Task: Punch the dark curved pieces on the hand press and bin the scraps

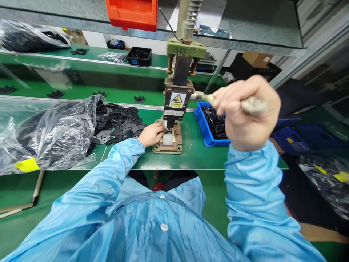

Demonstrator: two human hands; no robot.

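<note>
Right hand: right hand (247,112) nearest the lens, fist closed tight round the press lever (231,102); raised at chest height, so the lever looks up or mid-stroke, blurred.
Left hand: left hand (153,134) flat on the worktop (196,153), fingers curled in at the white block (168,138) under the ram; seems to steady a part there, part itself hidden, can't tell what it pinches.
Press: one hand press (177,98) upright at the worktop middle, yellow warning label on its head, spring on top, base plate bolted flat; sits between feed and output so each hand has its own job.
Feed pile: loose black C-shaped gaskets (120,123) heaped just left of the press, within left-hand reach; too many and overlapped to count.
Bag: one clear plastic bag (46,134) with more black parts, mouth open toward the pile, yellow tag on it.
Output bin: one blue bin (214,127) just right of the press, black parts inside, count unclear.
Back shelf: one black tray (139,56), one orange bin (132,14) above, about four stray gaskets on the green shelf.
Far right: second bag (327,182) low down, yellow tags.
</note>
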